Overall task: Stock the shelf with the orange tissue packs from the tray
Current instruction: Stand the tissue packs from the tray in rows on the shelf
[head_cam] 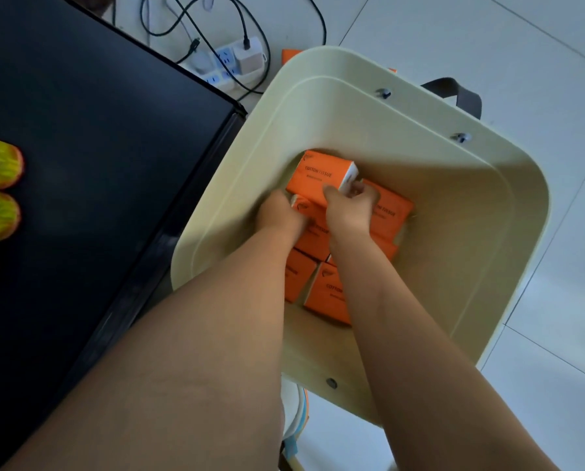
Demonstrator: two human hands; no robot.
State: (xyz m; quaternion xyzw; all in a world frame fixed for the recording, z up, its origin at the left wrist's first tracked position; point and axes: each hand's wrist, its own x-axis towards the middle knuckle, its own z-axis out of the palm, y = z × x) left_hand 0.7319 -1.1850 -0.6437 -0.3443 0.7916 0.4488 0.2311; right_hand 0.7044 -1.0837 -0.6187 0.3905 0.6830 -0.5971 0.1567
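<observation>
Gripping tissue pack [321,175] | right hand [349,209] | tray [420,147] walls around | shelf [97,130] beside

The tray [403,107] is open above, walled all round — its floor along the right wall lies bare. In the left half orange tissue packs [318,175] crowd it; the black shelf [97,147] stands beside that edge.

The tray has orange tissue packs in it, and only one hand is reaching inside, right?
No, two hands are inside. The head view shows the left hand and the right hand both down in the tray among the orange tissue packs, the right hand pinching the top pack.
</observation>
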